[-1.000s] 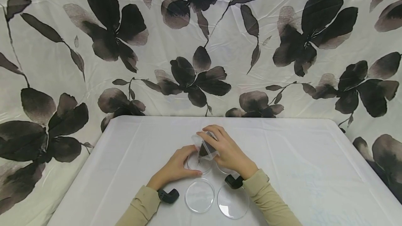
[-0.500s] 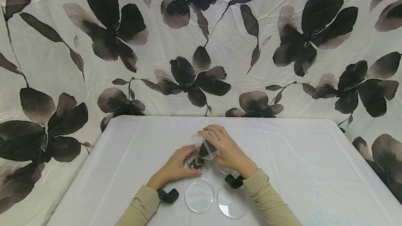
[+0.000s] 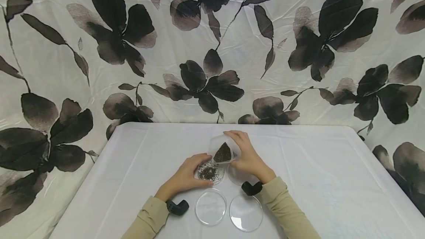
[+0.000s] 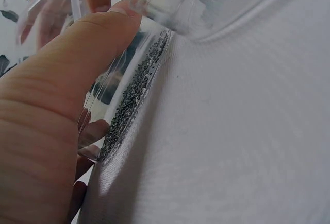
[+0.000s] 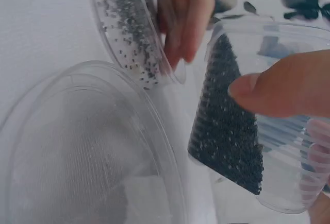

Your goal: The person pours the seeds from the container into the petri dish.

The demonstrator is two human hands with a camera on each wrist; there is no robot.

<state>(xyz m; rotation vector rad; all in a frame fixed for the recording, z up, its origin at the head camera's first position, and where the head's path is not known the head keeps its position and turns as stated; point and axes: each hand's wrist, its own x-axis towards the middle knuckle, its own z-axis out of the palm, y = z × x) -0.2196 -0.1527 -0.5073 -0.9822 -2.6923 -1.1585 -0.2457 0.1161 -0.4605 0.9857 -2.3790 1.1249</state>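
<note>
- The clear cup [image 5: 276,147] is tilted beside the far-right edge of the sprinkled dish [image 3: 220,178]; no stream shows falling from it.
- Dark granules [image 3: 209,173] lie scattered in that dish, heaped thickest near its middle, so one portion looks tipped out; plenty remains banked in the cup.
- The right hand [image 3: 247,158] grasps the cup between thumb and fingers; the left hand [image 3: 190,174] grips the sprinkled dish around its left side.
- No granules show in the visible part of the far-right dish [image 3: 236,177], partly hidden under the right hand, nor in the near-left dish [image 3: 210,207] or near-right dish [image 3: 246,213]; the last two may be lids. If all are meant for granules, most remains.
- The four round pieces sit close together, so room between them is tight.
- The white desk [image 3: 318,165] extends widely to the right; its far edge lies behind the cup, before a floral cloth [image 3: 202,43].
</note>
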